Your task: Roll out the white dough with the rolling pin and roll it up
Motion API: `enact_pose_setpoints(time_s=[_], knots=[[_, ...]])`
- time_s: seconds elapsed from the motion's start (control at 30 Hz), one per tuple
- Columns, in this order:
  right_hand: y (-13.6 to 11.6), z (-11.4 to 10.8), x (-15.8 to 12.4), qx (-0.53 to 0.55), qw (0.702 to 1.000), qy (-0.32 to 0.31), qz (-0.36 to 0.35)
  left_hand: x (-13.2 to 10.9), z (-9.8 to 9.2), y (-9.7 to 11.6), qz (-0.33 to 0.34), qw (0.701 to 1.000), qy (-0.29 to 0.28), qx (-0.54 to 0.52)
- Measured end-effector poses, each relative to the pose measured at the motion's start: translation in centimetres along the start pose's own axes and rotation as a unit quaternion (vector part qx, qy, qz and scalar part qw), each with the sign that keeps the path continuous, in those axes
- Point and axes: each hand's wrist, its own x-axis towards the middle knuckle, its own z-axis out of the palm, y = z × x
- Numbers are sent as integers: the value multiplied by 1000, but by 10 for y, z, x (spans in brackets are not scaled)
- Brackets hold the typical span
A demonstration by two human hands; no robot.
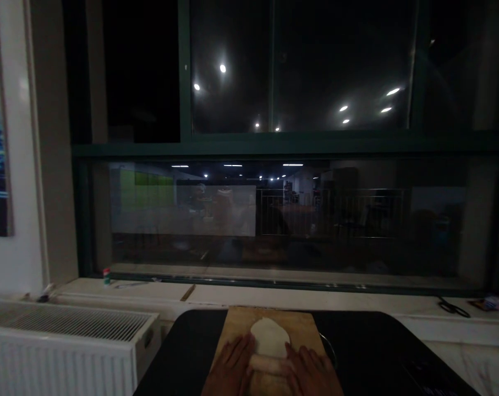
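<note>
A flat, pale sheet of dough point(269, 335), roughly oval, lies on a wooden board point(303, 325). Across its near edge rests a light wooden rolling pin point(269, 364). My left hand point(229, 367) is on the pin's left end, its fingers reaching forward beside the dough. At the other end, my right hand point(313, 371) grips the pin, fingertips close to the dough's right edge. Both palms are partly cut off by the bottom of the picture, and the pin's ends are hidden under the hands.
The board stands on a dark table point(368, 346) below a window. A white radiator point(67, 352) is at the left. On the windowsill point(241, 297) are a small bottle with a red cap point(106, 276) and black-handled scissors point(453, 308). A round metal rim point(330, 349) shows beside the board.
</note>
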Motion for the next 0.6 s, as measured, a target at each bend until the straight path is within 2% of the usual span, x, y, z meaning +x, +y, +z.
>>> enact_pose_setpoints(time_s=[0.1, 0.17, 0.23, 0.33, 0.4, 0.47, 0.6], knots=[[9, -22, 22, 3, 1000, -27, 0, 5, 11, 3, -25, 1000, -15, 2], [17, -36, 44, 6, 999, -42, 30, 17, 7, 11, -45, 998, -43, -7], [26, -41, 68, 7, 999, -47, 2, 36, -3, 20, -68, 995, -76, -13], [41, -30, 97, 31, 996, -59, -59, 68, -18, 31, -100, 985, -138, 3], [49, -15, 108, 56, 993, -68, -81, 88, -21, 33, -127, 975, -181, 16], [55, 0, 114, 78, 991, -65, -85, 101, -15, 34, -170, 964, -202, 13], [65, 21, 113, 91, 993, -44, -67, 111, 3, 38, -265, 944, -194, 11]])
